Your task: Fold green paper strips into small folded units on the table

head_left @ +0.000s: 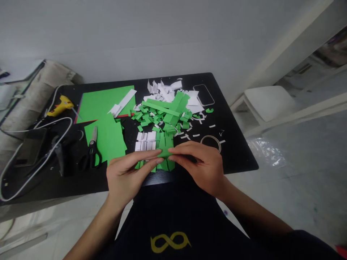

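My left hand (pixel 127 173) and my right hand (pixel 200 164) meet over the near edge of a black table (pixel 238 155). Both pinch one small green paper piece (pixel 165 151) between thumb and fingers. Under and around the hands lie rows of folded green strips (pixel 166 164) and white folded pieces (pixel 145 141). Behind them sits a heap of green paper bits and long green strips (pixel 165 113), with white scraps (pixel 165 90) further back.
Green sheets (pixel 104 103) lie at centre left, with black-handled scissors (pixel 92 151) on them. A yellow glue gun (pixel 60 106) and white cables (pixel 40 126) are at far left. A phone (pixel 204 94) and a tape roll (pixel 210 141) sit to the right. A white chair (pixel 267 103) stands beyond.
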{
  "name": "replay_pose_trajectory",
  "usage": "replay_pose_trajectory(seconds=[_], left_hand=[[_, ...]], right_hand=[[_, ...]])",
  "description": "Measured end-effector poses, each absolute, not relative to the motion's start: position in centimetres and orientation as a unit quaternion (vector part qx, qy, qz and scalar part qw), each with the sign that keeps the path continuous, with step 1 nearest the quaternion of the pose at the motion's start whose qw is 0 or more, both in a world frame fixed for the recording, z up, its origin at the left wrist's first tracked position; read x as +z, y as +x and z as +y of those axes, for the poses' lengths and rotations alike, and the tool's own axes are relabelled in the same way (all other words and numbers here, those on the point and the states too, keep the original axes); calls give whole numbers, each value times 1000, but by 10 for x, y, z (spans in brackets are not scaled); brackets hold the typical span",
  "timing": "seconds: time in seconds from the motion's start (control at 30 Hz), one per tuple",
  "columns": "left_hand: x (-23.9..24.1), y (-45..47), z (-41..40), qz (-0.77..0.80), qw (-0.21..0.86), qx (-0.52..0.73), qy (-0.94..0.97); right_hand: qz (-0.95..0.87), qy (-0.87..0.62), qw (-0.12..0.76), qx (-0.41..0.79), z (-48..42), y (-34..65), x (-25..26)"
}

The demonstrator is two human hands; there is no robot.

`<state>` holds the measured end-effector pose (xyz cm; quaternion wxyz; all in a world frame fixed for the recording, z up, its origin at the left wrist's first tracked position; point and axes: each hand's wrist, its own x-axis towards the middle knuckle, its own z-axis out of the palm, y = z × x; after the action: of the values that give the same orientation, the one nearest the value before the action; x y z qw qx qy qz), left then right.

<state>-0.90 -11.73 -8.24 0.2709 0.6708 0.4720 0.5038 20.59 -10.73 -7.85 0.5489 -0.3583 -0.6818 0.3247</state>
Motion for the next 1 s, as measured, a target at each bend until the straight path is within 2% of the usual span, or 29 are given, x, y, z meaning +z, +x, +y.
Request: replay_pose_trajectory(seconds=[0.33,0.67,0.87,1.0], left_hand=[[-71,-6,-116,444,210,496,716],[-68,-1,-108,425,183,502,731],[-79,8,-112,434,342,512,658],[-87,14,-115,455,372,516,623]], right_hand=[[-713,-315,568,262,-107,205,-81],[-709,-363,564,217,-106,202,-73],[-641,-411,552,340,-114,194,-75],[-552,-438,560,435,-116,191,-79]])
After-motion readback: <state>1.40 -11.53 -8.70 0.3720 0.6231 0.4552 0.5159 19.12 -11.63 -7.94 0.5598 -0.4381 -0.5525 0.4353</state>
